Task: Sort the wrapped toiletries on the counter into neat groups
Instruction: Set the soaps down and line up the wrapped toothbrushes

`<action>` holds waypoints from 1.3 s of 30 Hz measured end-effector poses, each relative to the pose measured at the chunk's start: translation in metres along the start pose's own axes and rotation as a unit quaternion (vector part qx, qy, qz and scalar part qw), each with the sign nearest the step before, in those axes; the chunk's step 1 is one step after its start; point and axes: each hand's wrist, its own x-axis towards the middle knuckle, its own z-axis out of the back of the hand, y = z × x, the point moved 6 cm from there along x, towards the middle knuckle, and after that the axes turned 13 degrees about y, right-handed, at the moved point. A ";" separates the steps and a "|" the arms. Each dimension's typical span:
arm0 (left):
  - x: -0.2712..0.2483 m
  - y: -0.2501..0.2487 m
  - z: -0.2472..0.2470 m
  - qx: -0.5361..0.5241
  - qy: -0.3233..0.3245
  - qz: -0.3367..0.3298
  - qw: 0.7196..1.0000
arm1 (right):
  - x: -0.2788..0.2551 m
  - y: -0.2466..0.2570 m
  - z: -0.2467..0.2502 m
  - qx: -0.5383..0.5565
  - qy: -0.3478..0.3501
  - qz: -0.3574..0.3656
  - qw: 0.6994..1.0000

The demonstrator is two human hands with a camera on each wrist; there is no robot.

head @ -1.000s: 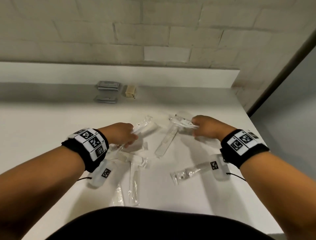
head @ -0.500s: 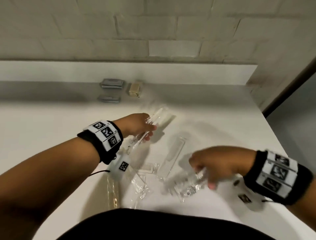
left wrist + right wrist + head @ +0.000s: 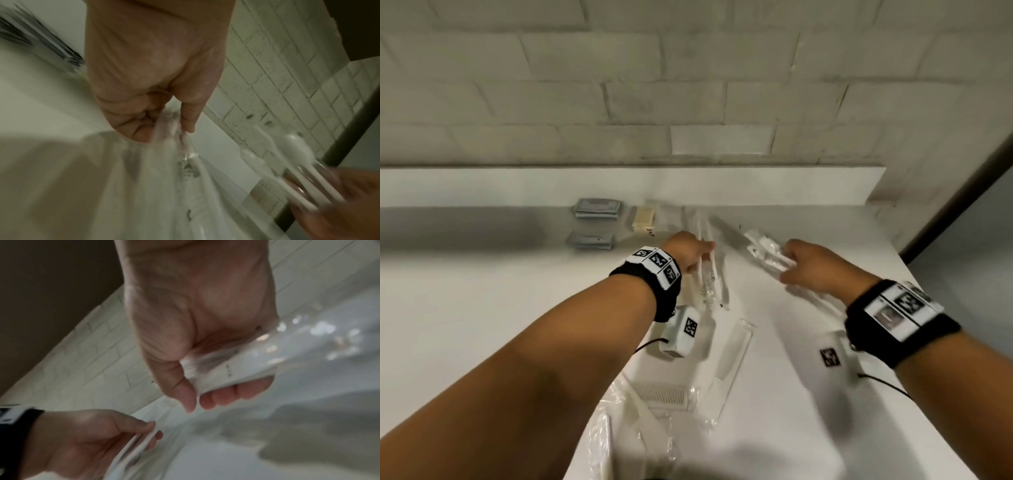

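My left hand (image 3: 690, 251) (image 3: 164, 129) pinches clear-wrapped toothbrushes (image 3: 707, 270) (image 3: 185, 170) over the far middle of the white counter (image 3: 482, 325), near a beige packet. To its right, my right hand (image 3: 796, 265) (image 3: 195, 395) grips a bundle of wrapped toothbrushes (image 3: 765, 251) (image 3: 230, 371), heads pointing to the far left. On the counter nearer to me lie a wrapped comb (image 3: 664, 394), a long flat wrapped item (image 3: 732, 356) and more clear-wrapped pieces (image 3: 619, 442).
Grey sachet stacks (image 3: 597, 209) (image 3: 590, 240) and a small beige packet (image 3: 643, 219) sit by the low back ledge (image 3: 517, 185). A tiled wall rises behind. The counter's right edge (image 3: 928, 308) drops beside a dark door frame.
Both hands have gone toward the back of the counter with their wrapped toothbrushes. The right hand came up from the front right, where it picked up another wrapped piece.
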 end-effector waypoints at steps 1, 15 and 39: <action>0.003 0.001 0.000 0.030 0.004 0.012 0.999 | 0.012 0.004 0.004 -0.009 -0.004 -0.016 1.000; -0.018 0.005 0.016 0.457 -0.026 -0.254 0.852 | 0.077 0.067 -0.038 -0.230 0.032 0.158 0.960; -0.041 0.051 0.029 0.236 -0.119 0.056 0.963 | 0.061 0.083 -0.040 0.127 0.076 -0.019 0.989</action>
